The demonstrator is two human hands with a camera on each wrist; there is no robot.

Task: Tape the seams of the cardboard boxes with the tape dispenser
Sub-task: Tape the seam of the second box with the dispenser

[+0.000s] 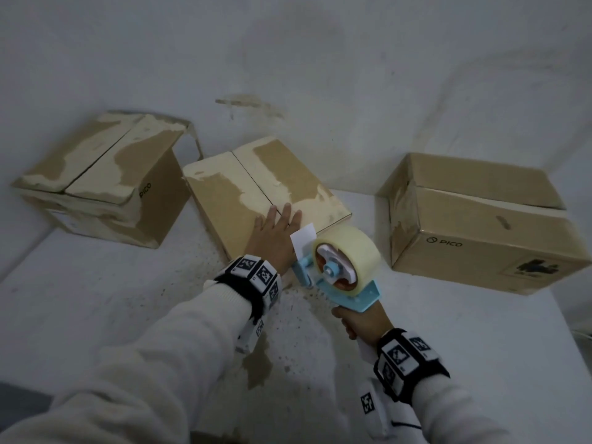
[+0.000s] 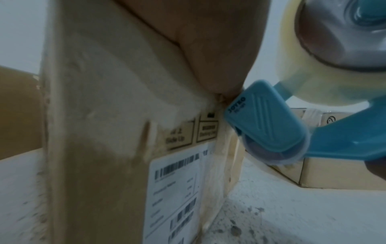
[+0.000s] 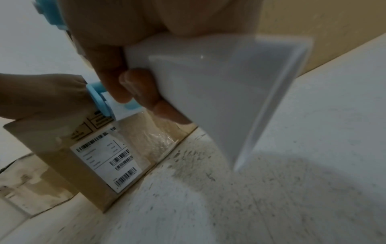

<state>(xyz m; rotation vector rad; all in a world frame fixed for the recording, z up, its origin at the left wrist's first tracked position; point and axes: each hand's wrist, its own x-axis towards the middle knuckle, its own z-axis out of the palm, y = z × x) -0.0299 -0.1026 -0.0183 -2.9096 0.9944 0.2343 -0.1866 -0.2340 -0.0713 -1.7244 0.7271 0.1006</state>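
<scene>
Speckled white table point(image 1: 448, 331) | left hand point(image 1: 275, 238) fingers flat on torn cardboard box point(image 1: 230, 200) | right hand point(image 1: 365, 322) grips blue tape dispenser point(image 1: 339, 270)

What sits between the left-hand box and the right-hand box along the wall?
In the head view, the middle box lies between the left box and right box, with the left hand flat on it.

My head camera looks down on three boxes; both wrist cameras sit close, sharing the middle box's point(image 1: 256, 193) barcode label point(image 2: 175, 189).
</scene>
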